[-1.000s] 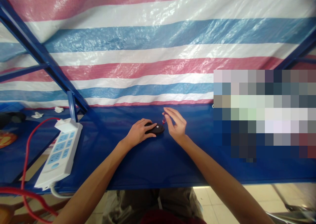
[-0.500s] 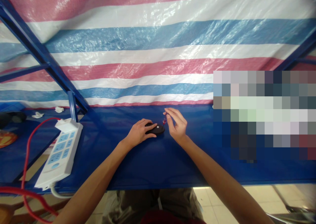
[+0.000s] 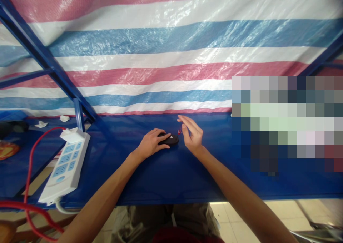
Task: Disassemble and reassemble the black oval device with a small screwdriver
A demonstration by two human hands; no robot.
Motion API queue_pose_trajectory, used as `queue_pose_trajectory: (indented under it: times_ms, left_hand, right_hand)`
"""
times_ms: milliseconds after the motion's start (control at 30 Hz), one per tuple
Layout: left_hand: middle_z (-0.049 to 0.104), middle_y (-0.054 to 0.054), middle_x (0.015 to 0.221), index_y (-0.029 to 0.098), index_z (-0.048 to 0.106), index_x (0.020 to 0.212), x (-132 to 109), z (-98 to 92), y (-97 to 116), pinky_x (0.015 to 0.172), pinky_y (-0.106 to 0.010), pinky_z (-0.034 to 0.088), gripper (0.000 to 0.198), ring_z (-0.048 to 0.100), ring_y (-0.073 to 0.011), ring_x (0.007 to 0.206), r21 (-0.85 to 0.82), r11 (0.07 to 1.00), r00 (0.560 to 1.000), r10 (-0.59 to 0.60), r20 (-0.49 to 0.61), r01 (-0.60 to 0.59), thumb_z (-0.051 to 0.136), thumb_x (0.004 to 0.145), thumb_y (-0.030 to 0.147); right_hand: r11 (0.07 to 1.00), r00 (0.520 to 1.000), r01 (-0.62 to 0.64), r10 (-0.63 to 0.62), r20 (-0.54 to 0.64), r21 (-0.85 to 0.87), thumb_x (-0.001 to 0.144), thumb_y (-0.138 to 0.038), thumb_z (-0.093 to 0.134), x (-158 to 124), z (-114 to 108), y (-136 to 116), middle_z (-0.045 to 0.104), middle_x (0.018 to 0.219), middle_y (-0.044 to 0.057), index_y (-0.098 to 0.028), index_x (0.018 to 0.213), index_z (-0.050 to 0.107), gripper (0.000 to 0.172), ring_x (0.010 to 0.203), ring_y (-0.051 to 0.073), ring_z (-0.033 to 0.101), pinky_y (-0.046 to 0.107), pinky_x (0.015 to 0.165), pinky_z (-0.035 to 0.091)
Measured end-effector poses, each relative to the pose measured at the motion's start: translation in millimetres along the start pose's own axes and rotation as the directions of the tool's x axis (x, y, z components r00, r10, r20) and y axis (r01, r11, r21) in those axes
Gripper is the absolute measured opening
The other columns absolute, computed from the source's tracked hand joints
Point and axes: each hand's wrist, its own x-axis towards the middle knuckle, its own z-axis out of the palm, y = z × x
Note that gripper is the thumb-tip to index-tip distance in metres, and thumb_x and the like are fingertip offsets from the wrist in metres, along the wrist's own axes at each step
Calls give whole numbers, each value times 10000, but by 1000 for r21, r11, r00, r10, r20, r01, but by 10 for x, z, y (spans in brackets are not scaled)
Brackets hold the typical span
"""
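My left hand (image 3: pixel 152 143) rests over the left end of a black computer mouse (image 3: pixel 170 139), its fingers curled on the shell. The mouse lies on a blue tabletop cover (image 3: pixel 171 175). My right hand (image 3: pixel 192 135) hovers just right of the mouse with its fingers spread. A tiny red item (image 3: pixel 179 130) sits by my right thumb tip, too small to identify. I cannot tell whether my fingers grip it.
A white power strip (image 3: pixel 65 168) with blue switches lies at the left, with a red cable (image 3: pixel 30 171) looping behind it. A blue steel frame (image 3: pixel 45 57) crosses the upper left, before a striped tarpaulin (image 3: pixel 160 57). A pixelated patch covers the right.
My right hand's fingers have opened slightly, and the red item sits a little further right. My left hand and the mouse have hardly moved.
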Motion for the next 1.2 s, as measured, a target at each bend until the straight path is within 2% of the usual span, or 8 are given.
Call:
queue_pose_trajectory:
  times_ms: [133,300,400,533,667,867,1067,1200]
  left_hand:
    - [599,-90,1155,247,589,1266,0,-3,-1,928,-381,482,513,559,-226,1042,-1,1000,1000,-1,4,1,555,847,541]
    - [594,-89,1163,243,589,1266,0,-3,4,939,-380,474,516,556,-224,1045,-3,1000,1000,-6,12,6,553,847,541]
    - [594,-89,1162,248,586,1270,-1,2,1,934,-379,476,516,554,-223,1047,-1,1000,1000,-2,11,2,554,846,541]
    - [592,-90,1164,242,583,1274,-1,0,-2,936,-376,474,525,554,-223,1045,-2,1000,1000,-4,15,4,546,848,547]
    - [598,-90,1158,236,592,1264,5,-12,10,932,-374,477,522,559,-225,1039,3,1000,1000,-5,14,5,547,847,546]
    - [601,-89,1147,257,589,1268,7,-12,14,929,-381,483,508,564,-226,1042,-7,1000,1000,3,-1,-3,565,843,536]
    - [602,-91,1146,255,585,1272,1,0,-5,929,-385,486,512,566,-226,1040,-2,1000,1000,7,-5,-7,565,844,536]
    - [601,-89,1152,252,586,1270,-3,1,-9,932,-380,482,511,564,-225,1043,7,1000,1000,1,1,-1,561,846,536]
  right_hand:
    - [999,999,-45,45,-21,10,889,-191,546,-5,8,-3,685,1015,98,-183,1072,663,217,809,167,664,331,772,580]
    - [1000,1000,15,-15,-1,21,892,-131,514,16,1,-32,678,1064,109,-179,1080,672,250,936,184,661,334,826,571]
    - [999,998,42,-42,-36,-8,871,-143,561,21,-10,-23,682,994,95,-189,1055,688,229,899,185,659,333,810,565]
    - [1000,1000,4,-4,23,16,904,-137,485,14,-13,0,678,1026,106,-178,1150,642,295,942,189,652,353,849,548]
    - [998,998,-55,57,-36,39,879,-177,557,-4,15,2,693,942,74,-187,1078,648,219,805,164,664,331,791,565]
    - [998,1000,-22,22,-7,51,888,-163,517,-13,-2,-16,680,1074,111,-186,1091,657,248,921,195,670,347,793,577]
    - [999,1000,27,-27,1,26,877,-105,506,-11,-19,9,670,1069,112,-181,1141,658,314,995,205,642,379,875,546]
    - [999,1000,9,-8,-29,35,887,-113,508,-23,20,23,679,1047,106,-188,1115,668,289,981,201,646,381,885,547]
